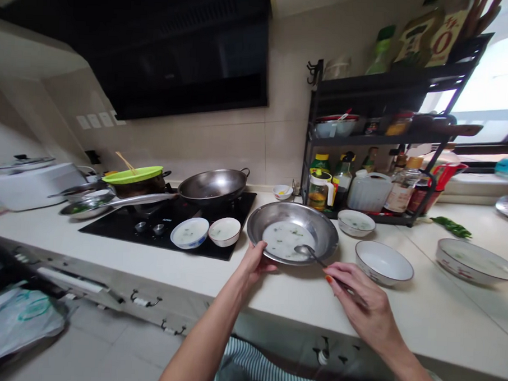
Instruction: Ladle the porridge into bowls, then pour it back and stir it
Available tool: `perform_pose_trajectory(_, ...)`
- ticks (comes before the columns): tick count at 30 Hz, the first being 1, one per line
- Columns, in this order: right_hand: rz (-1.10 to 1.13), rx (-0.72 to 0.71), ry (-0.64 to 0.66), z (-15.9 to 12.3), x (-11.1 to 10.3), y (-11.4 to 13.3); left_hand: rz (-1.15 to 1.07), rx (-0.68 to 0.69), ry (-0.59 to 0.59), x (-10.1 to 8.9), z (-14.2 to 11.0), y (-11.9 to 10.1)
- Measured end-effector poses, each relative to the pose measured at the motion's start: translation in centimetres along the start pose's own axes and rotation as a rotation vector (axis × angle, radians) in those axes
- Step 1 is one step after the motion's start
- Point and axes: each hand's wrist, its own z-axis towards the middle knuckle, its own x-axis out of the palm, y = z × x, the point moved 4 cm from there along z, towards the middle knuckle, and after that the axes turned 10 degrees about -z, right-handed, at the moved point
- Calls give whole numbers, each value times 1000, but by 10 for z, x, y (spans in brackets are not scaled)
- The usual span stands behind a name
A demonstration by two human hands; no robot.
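A wide steel basin (328, 227) on the counter holds a milky white liquid with green bits floating in it. My left hand (255, 263) grips the basin's near left rim, thumb on top and fingers underneath. In my right hand (359, 288) is the handle of a metal spoon (304, 249), whose bowl dips into the liquid. Right of the basin stands a white bowl (384, 263) with nothing visible inside, and behind it a small bowl (356, 223) of similar liquid. Two more filled bowls, one blue-patterned (188, 233) and one dark-rimmed (224, 232), sit to the left.
A wok (213, 186) rests on the black cooktop (151, 237), beside a pot topped with a green basket (133, 174). At right are a large patterned bowl (478, 262), green peppers (451, 226) and a black rack (368, 83) of bottles. A range hood (180, 52) hangs above.
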Motion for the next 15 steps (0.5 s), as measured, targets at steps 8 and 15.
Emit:
perform_pose_trajectory(8,-37,-38,-28,-16,-8,-3,-125,99,46,4,-2,4)
perform_pose_trajectory(15,-51,1,-72,-29,-13,-12,-118,184,45,9,-14,8)
